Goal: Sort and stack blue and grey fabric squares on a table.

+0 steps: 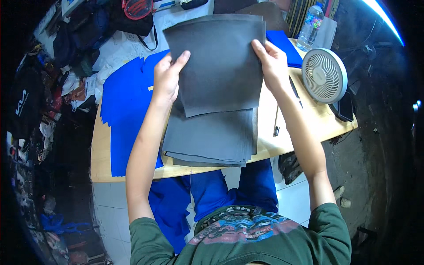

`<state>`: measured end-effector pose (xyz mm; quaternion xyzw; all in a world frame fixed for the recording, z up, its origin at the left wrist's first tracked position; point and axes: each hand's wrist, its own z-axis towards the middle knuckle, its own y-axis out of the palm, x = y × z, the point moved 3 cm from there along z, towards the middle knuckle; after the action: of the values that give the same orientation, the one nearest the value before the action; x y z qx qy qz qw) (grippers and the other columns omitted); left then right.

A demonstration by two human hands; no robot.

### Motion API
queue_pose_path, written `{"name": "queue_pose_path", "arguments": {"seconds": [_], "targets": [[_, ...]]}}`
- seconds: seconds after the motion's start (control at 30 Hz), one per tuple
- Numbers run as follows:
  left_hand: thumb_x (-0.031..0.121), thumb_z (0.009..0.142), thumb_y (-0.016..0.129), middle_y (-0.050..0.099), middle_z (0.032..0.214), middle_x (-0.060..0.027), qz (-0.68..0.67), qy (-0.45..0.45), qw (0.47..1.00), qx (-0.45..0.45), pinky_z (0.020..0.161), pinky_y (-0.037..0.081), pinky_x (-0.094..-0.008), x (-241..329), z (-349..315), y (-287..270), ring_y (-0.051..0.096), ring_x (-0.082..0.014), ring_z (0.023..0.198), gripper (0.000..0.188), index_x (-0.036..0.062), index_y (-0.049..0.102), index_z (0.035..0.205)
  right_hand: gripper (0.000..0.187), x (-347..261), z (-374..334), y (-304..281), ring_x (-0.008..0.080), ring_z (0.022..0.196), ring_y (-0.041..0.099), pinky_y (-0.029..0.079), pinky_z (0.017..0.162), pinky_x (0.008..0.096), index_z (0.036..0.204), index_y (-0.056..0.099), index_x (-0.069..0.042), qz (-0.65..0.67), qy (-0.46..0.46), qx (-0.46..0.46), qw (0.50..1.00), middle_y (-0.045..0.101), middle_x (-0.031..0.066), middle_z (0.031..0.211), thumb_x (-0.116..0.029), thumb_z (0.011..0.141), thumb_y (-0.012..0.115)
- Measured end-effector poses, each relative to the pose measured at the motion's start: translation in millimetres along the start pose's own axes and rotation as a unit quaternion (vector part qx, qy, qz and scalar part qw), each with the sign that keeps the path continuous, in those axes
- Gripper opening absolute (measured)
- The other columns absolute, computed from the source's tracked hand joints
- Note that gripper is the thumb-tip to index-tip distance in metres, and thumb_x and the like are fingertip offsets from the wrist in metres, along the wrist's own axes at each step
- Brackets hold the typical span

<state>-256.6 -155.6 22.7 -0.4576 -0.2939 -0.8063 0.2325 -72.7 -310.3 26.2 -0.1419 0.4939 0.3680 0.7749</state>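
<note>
Both my hands hold up a dark grey sheet, possibly several together, by its two sides above the table. My left hand grips the left edge with the thumb on top. On the right edge my right hand pinches in the same way, fingers mostly behind. Below lies a pile of similar dark grey sheets, its near edges slightly uneven and hanging over the table's front edge. Left of the pile, blue fabric pieces are spread in overlapping layers beside my left forearm.
The pale wooden table carries a round grey fan, a phone, a black-tipped pen and a clear bottle on the right. More blue fabric lies behind my right hand. A red mesh item sits far left.
</note>
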Motion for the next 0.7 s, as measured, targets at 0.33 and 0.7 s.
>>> {"name": "queue_pose_path", "arguments": {"seconds": [0.33, 0.7], "targets": [[0.023, 0.082, 0.063, 0.038, 0.058, 0.0033, 0.287, 0.038, 0.956, 0.043, 0.046, 0.025, -0.0259, -80, 125, 52, 0.031, -0.0049, 0.055, 0.029, 0.0012, 0.050, 0.068, 0.037, 28, 129, -61, 0.0391, 0.081, 0.059, 0.046, 0.071, 0.0427, 0.085, 0.059, 0.002, -0.520, -0.130, 0.075, 0.841, 0.060, 0.0247, 0.082, -0.035, 0.083, 0.056], [0.026, 0.079, 0.057, 0.062, 0.091, -0.0221, 0.592, -0.131, 0.795, 0.000, 0.078, 0.047, -0.0395, -179, 154, 72, 0.060, -0.0343, 0.090, 0.030, -0.0014, 0.064, 0.089, 0.038, 167, 157, -105, 0.0402, 0.089, 0.059, 0.048, 0.079, 0.0438, 0.097, 0.059, 0.002, -0.628, 0.043, -0.012, 0.777, 0.061, 0.0249, 0.093, -0.033, 0.084, 0.053]]}}
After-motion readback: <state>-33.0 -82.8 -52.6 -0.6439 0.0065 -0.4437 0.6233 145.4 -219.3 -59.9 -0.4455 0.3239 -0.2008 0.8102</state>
